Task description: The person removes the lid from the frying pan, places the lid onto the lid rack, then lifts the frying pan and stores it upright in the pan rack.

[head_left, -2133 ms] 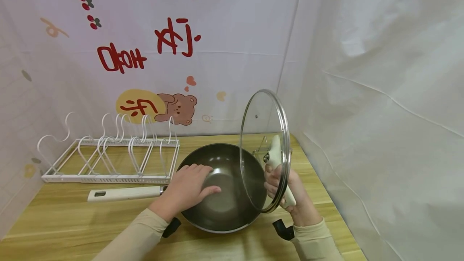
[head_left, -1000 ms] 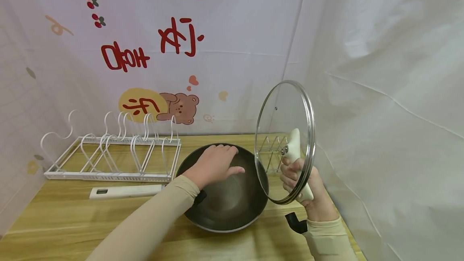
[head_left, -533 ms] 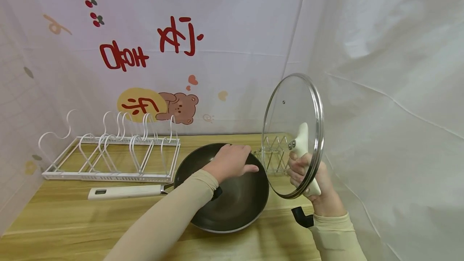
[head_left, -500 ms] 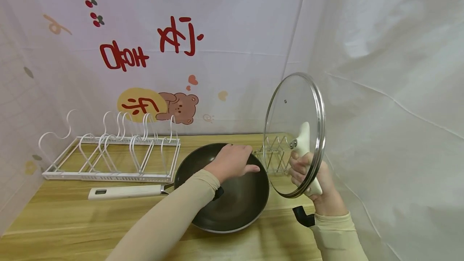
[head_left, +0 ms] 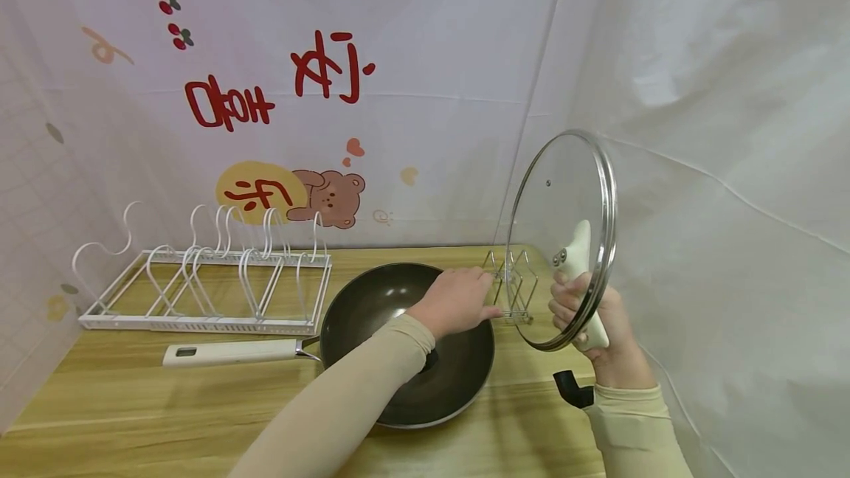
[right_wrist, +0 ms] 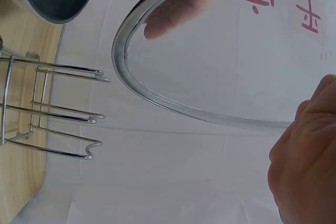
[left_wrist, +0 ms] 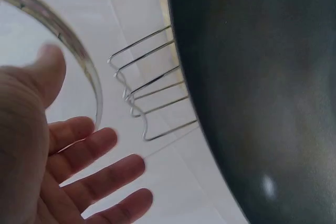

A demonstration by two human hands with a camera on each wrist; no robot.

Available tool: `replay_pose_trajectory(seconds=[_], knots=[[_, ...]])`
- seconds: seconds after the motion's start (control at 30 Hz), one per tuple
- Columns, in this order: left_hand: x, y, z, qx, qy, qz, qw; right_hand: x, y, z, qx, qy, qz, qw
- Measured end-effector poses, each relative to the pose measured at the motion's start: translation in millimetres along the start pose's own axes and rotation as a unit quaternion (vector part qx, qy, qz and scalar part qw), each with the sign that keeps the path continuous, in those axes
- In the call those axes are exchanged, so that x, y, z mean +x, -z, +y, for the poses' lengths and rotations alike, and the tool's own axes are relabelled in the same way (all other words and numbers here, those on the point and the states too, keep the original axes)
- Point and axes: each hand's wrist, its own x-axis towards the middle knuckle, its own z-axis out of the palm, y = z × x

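My right hand [head_left: 617, 338] grips the cream handle [head_left: 579, 246] of a round glass lid [head_left: 607, 242], held on edge in the air at the right. My left hand [head_left: 458, 302] reaches over the right part of a dark wok [head_left: 361, 323] with its fingers loosely extended and nothing in them. In the left wrist view its fingers [left_wrist: 100, 179] are spread and overlap the lid's steel rim [left_wrist: 79, 51]. Behind the lid, a small wire rack [right_wrist: 52, 114] stands on the table, right of the wok.
A white wire pan rack [head_left: 199, 327] with several upright loops stands at the back left of the wooden table [head_left: 119, 419]. The wok's long cream handle [head_left: 232, 352] points left in front of it. White printed sheeting [head_left: 438, 168] closes off the back and right.
The lid, in my right hand, has moved right and slightly up, from beside the wok to past the small rack. My left hand has slid right across the wok toward that rack.
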Motion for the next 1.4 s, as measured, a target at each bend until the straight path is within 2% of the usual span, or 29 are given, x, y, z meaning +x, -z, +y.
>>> replay_pose_trajectory(seconds=[0.2,0.47,0.63,0.77,0.93,1.23,1.4], knots=[[7.1,-11.1,8.2,0.028,-0.006,0.003,0.9996,1.8,7,-1,0.016,0.004,-0.034,0.9993],[8.2,-20.5,8.6,0.06,-0.025,0.031,0.9974,6.1,15,-3,0.04,-0.004,-0.064,0.9971],[12.1,-24.7,9.1,0.048,-0.023,0.021,0.9984,9.0,19,-4,0.004,-0.003,-0.048,0.9988],[16.3,-27.4,12.6,0.045,-0.016,-0.004,0.9989,11.7,21,-6,-0.031,-0.007,-0.032,0.999],[20.2,-30.3,17.4,0.048,-0.006,-0.029,0.9984,13.8,25,-8,-0.023,-0.013,-0.035,0.999],[23.9,-33.3,22.0,0.054,0.0,-0.025,0.9982,15.8,31,-10,-0.019,-0.017,-0.032,0.9992],[24.7,-34.6,24.1,0.058,0.005,-0.025,0.998,17.1,36,-13,-0.035,-0.025,-0.019,0.9989]])
